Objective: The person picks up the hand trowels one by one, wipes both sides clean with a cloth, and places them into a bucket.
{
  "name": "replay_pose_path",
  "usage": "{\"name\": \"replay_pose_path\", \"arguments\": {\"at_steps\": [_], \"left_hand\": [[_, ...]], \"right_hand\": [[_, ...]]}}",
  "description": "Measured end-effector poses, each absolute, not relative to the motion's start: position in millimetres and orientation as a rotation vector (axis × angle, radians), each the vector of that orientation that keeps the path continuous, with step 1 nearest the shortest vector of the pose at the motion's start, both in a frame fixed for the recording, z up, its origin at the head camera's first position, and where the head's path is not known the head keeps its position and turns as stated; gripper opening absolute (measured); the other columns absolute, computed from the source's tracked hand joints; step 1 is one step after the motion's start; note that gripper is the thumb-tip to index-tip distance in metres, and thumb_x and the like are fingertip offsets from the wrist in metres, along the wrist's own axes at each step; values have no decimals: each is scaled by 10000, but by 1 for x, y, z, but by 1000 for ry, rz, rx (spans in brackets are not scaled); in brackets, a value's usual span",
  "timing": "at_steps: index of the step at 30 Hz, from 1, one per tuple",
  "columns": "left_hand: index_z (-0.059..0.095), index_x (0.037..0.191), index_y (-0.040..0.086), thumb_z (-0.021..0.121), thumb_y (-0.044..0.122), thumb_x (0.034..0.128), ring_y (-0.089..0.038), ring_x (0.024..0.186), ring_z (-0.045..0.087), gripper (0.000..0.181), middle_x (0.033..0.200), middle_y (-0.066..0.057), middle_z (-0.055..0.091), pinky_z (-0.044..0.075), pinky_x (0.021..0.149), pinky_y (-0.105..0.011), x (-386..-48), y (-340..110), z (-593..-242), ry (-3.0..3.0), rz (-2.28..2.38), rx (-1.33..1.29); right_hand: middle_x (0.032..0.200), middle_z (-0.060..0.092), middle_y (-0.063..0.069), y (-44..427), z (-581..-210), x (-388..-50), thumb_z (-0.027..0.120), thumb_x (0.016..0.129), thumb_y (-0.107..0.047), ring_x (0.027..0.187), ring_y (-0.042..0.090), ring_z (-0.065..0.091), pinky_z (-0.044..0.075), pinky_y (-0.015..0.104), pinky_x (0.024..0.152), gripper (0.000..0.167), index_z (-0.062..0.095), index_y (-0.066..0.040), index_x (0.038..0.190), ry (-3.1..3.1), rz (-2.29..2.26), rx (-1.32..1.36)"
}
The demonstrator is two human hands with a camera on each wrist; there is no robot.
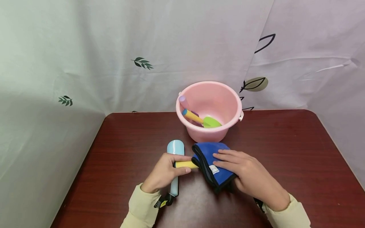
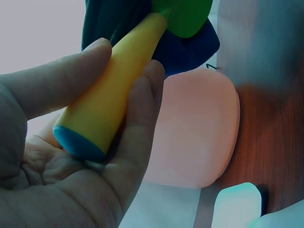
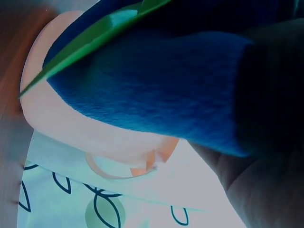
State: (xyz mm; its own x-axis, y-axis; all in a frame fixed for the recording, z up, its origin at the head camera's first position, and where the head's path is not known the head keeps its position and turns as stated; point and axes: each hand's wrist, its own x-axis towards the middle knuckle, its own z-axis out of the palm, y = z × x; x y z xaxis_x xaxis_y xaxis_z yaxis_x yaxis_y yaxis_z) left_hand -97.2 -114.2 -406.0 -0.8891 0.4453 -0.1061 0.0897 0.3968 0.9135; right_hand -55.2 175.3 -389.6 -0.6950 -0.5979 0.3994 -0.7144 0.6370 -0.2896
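My left hand (image 1: 163, 172) grips the yellow handle (image 1: 183, 164) of a toy shovel. In the left wrist view the handle's blue end (image 2: 80, 142) sits near the palm, and a green blade (image 2: 187, 16) shows at the far end. A folded blue cloth (image 1: 212, 152) with black edging and a white label covers the blade in the head view. My right hand (image 1: 248, 167) holds this cloth, fingers spread over its top. From the right wrist view, the green blade (image 3: 102, 42) lies against the cloth; the thumb is mostly hidden.
Behind the cloth stands a pink bucket (image 1: 205, 135), holding a green-bladed toy trowel (image 1: 211, 122) with a yellow handle and a purple-handled tool (image 1: 183, 101). A light blue scoop-shaped tool (image 1: 175, 147) lies on the brown table (image 1: 128, 142) under the left hand. Patterned curtain (image 1: 171, 38) hangs behind.
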Motion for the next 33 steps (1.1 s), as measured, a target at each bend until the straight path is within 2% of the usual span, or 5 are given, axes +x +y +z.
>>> {"name": "replay_pose_path", "arguments": {"at_steps": [8,24,33], "left_hand": [[758,1132,5,791,32,848,-192,1023,655,288,1092,-97,746,532,797,-234,-97,-115,-406,2299,1552,492],[783,1132,148,802,61,847,-135,1038,658,299,1046,38,759,542,804,-257,-99,-122,-399,2299,1590,475],[782,1139,160,785,39,855,-153,1057,660,309,1059,33,757,537,826,-262,-101,-133,-398,2304,1630,540]], "right_hand": [[1285,678,8,175,-392,-56,585,670,138,1239,222,600,517,452,967,601,754,-123,1184,-2635,574,1060],[1245,694,30,196,-385,-57,545,658,159,1160,246,647,556,457,873,605,757,-99,1162,-2691,569,928],[1199,708,40,205,-382,-57,524,657,148,1117,254,662,556,465,855,577,761,-70,1135,-2759,568,835]]}}
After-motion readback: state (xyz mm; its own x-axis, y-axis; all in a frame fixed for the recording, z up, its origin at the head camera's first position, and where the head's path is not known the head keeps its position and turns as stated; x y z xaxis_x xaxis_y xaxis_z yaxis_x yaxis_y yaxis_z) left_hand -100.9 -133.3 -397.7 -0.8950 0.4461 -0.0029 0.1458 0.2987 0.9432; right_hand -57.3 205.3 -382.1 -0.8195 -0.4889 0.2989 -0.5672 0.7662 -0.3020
